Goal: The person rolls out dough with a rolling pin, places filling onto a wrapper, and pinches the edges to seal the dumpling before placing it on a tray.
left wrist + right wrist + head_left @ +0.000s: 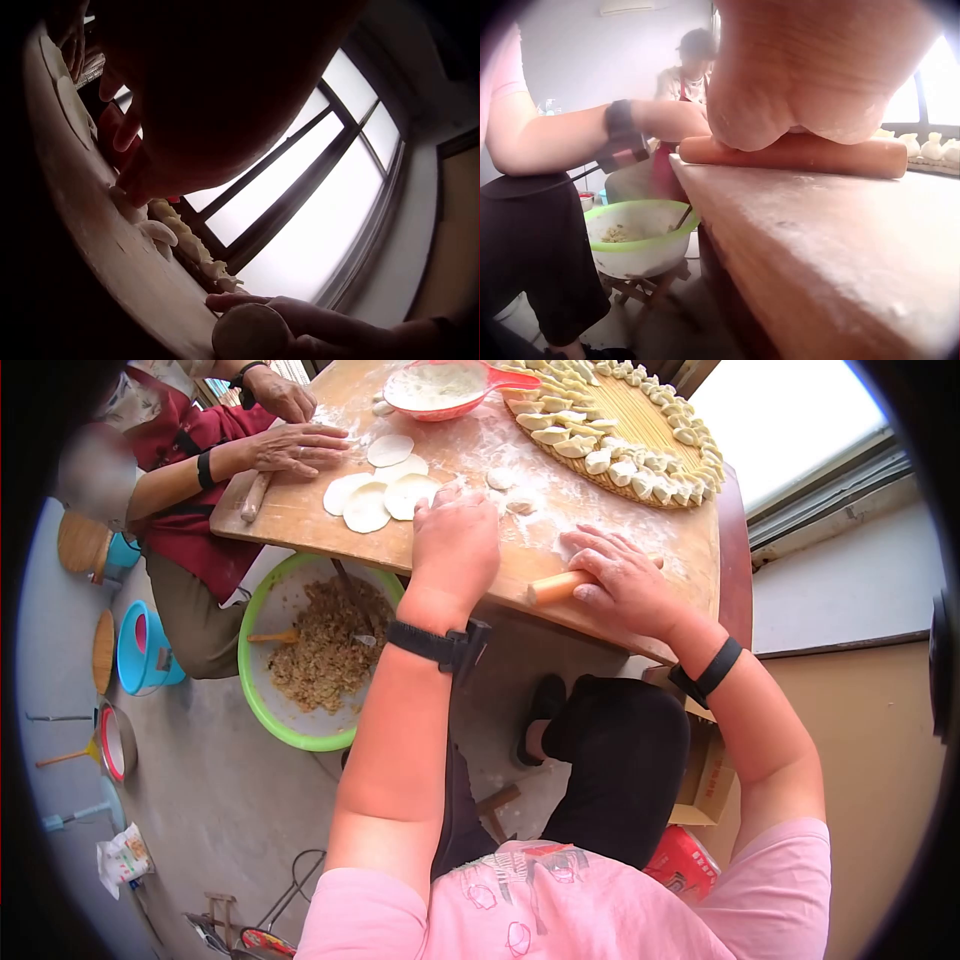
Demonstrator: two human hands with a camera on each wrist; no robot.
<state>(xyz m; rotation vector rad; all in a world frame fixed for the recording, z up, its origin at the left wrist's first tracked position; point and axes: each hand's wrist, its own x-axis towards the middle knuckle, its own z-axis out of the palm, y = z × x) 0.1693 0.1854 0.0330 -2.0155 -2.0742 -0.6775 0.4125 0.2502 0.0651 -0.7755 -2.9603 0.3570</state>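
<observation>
"Light-brown cylindrical wooden rolling pin point(554, 588): where, in the head view?"

"At the floured wooden board's point(535, 555) near edge, under the right hand point(625, 582), fingers extended, slightly apart."

"And the left hand point(457, 550)?"

"Fingers bent, beside flat round white dough discs point(366, 508)."

"Left wrist view?"

"Its fingertips touch a small white dough lump point(126, 204); I can't tell whether they pinch."

"Right wrist view?"

"Palm on the pin; fingertips hidden."

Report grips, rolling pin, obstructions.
Right grip resting on rolling pin near edge of board. Left grip touching dough piece. Possible obstruction: loose dough rounds beside left grip.
</observation>
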